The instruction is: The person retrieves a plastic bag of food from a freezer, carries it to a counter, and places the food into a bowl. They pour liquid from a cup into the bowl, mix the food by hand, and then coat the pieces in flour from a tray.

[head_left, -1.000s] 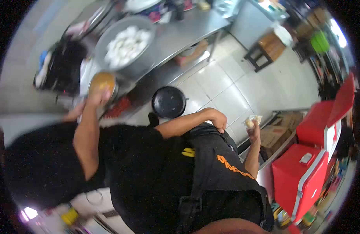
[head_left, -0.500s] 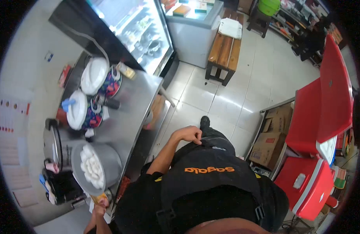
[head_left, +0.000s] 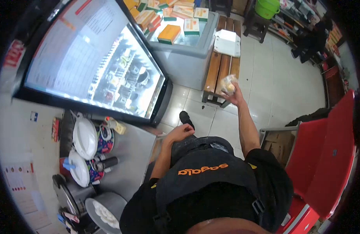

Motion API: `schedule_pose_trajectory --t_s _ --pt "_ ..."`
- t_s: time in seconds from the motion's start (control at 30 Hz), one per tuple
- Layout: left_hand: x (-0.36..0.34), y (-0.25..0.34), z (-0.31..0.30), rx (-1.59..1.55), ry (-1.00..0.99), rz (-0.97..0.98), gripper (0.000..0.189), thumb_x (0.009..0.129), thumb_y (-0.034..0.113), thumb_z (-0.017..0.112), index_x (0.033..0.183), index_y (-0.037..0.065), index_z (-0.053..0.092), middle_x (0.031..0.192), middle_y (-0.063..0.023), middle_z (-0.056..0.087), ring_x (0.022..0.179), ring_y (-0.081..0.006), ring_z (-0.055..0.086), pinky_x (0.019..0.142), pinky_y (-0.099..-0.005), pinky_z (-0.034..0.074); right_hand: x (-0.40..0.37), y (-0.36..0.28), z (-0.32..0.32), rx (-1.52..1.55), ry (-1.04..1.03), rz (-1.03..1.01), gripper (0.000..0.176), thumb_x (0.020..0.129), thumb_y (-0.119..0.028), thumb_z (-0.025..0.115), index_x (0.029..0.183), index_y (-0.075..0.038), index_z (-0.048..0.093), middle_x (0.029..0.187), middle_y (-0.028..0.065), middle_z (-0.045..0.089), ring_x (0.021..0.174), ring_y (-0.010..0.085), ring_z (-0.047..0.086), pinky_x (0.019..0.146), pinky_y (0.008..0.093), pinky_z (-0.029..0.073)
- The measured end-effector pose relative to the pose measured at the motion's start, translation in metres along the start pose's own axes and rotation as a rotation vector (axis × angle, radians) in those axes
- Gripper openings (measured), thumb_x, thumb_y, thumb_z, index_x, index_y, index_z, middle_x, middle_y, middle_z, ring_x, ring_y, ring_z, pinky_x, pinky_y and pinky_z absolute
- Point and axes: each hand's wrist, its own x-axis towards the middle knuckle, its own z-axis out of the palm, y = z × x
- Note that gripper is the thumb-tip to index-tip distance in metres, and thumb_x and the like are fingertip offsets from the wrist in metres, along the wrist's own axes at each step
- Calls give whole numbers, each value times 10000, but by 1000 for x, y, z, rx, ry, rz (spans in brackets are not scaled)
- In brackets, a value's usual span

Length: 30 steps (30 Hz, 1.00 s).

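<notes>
My right hand (head_left: 235, 97) reaches forward, its fingers closed round a small clear plastic bag (head_left: 229, 84) with something pale inside that I cannot make out. Hand and bag are over the near end of a slatted wooden bench (head_left: 223, 64). My left hand (head_left: 181, 132) hangs in front of my apron (head_left: 203, 171), near the corner of the steel table (head_left: 135, 146). Its fingers are loosely bent, with nothing visible in them.
A lit glass-door fridge (head_left: 121, 78) stands ahead left, beside a chest freezer (head_left: 180, 62) topped with several boxes (head_left: 169, 34). The table bears a grey pot (head_left: 115, 201) of white pieces and two flowered cookers (head_left: 106, 138). A red cooler box (head_left: 305, 156) stands right.
My right hand has come into view holding the plastic bag. My left hand is slightly further left. The view has swung, and another person's hands by the pot are out of sight.
</notes>
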Motion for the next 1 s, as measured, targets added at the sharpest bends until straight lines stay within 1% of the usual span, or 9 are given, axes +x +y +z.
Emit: schedule_pose_trajectory --t_s 0.23,0.27,0.37,0.4,0.5,0.53,0.63,0.8,1.0 --pt "74 -8 -154 16 153 -102 372 807 335 593 1005 21 572 933 -103 618 879 -215 578 777 -313 445 175 -74 78 144 -245 -103 456 794 -380 531 1185 -164 438 1135 37 523 1058 205 484 871 459 366" --pt "90 -7 -182 52 184 -83 379 803 343 594 1004 22 573 931 -106 618 882 -221 579 777 -314 445 188 -88 99 150 -111 -158 422 795 -373 533 1147 -152 459 1088 33 546 999 188 514 827 408 399" --pt "117 7 -242 179 213 -88 373 813 333 585 1031 31 560 942 -106 611 887 -216 580 775 -315 447 259 -122 101 104 -29 -263 403 802 -383 514 1124 -144 475 1053 21 562 961 169 528 764 368 423" --pt "129 23 -267 156 191 -99 373 824 326 573 1051 30 550 965 -98 603 897 -208 577 778 -313 448 278 -137 101 95 -55 -272 435 816 -402 503 1147 -121 475 1089 55 548 1005 189 522 846 374 424" --pt "167 50 -320 36 164 -79 350 839 284 561 1078 29 534 989 -82 596 887 -183 578 780 -296 447 332 -193 110 -6 -181 -229 427 806 -399 516 1143 -141 471 1104 40 533 1010 171 508 834 347 410" --pt "181 57 -333 30 158 -68 346 839 276 563 1079 28 533 990 -80 595 885 -179 577 779 -294 446 340 -203 130 2 3 -361 418 797 -401 524 1132 -157 468 1052 20 550 954 160 519 822 322 390" --pt "218 68 -350 -22 146 -22 326 838 256 571 1079 39 535 979 -60 587 866 -142 563 762 -280 441 408 -244 123 -16 50 -408 420 790 -398 533 1138 -172 464 1026 4 560 940 144 524 833 303 376" --pt "283 86 -378 -77 104 -44 332 844 293 566 1045 31 522 920 -52 593 862 -130 546 770 -264 428 520 -289 107 -72 74 -427 477 817 -346 528 1177 -48 435 1092 55 549 1025 178 522 900 304 385" --pt "340 133 -402 -259 -47 -118 376 845 309 567 1094 33 509 944 -77 588 885 -142 542 771 -266 430 595 -282 107 -87 -49 -254 494 811 -346 546 1194 -55 434 1089 64 556 1005 184 540 872 297 416"
